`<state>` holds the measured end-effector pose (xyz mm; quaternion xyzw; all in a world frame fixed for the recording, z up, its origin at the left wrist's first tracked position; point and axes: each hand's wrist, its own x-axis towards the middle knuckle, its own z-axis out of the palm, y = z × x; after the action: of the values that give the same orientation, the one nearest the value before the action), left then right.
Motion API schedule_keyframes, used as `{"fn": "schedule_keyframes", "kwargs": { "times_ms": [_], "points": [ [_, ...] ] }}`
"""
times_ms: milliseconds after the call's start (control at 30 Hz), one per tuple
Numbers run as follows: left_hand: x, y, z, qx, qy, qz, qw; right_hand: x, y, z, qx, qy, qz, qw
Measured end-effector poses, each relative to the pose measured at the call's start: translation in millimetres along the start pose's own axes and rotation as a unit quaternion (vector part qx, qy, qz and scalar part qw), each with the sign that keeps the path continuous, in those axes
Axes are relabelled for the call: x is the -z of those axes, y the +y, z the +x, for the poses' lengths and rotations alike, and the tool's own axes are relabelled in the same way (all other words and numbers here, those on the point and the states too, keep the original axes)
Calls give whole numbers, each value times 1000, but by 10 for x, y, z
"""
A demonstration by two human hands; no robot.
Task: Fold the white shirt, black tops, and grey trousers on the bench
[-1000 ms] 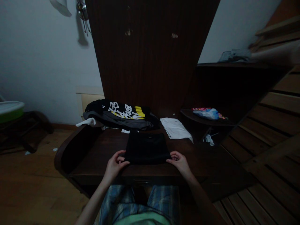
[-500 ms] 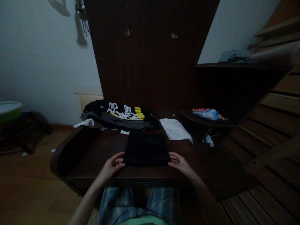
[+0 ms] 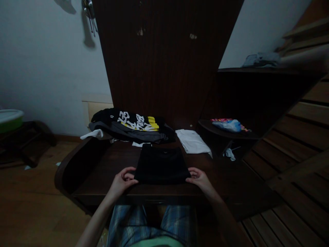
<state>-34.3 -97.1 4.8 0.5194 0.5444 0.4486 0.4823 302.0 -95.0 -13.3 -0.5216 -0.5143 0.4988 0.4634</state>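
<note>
A folded black garment (image 3: 161,166), perhaps a shirt, lies on the dark wooden desk top (image 3: 102,175) right in front of me. My left hand (image 3: 125,180) pinches its near left corner between thumb and fingers. At the near right corner, my right hand (image 3: 199,180) grips the cloth the same way. Behind it to the right rests a folded white garment (image 3: 194,141). A heap of dark clothes (image 3: 133,127), with white lettering and yellow patches on top, lies at the back left.
A rounded shelf (image 3: 228,133) at the right carries a colourful plastic packet (image 3: 228,125). Grey folded cloth (image 3: 262,59) lies on the upper shelf. At far left, a green tub (image 3: 11,121) stands on a dark stool (image 3: 25,144). Wooden slats (image 3: 295,171) slope along the right side.
The black garment's near edge has widened and come slightly toward me. Its far edge shows more white cloth behind it. My right hand has shifted a little to the right.
</note>
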Motion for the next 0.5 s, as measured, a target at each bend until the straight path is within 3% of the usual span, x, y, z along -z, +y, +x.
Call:
{"fn": "schedule_keyframes", "kwargs": {
  "times_ms": [300,500],
  "points": [
    [9,35,-2,-3,25,-44,999,10,-2,16,14,73,24,997],
    [9,3,38,-6,38,-37,999,16,-30,11,21,78,44,996]
  ]
}}
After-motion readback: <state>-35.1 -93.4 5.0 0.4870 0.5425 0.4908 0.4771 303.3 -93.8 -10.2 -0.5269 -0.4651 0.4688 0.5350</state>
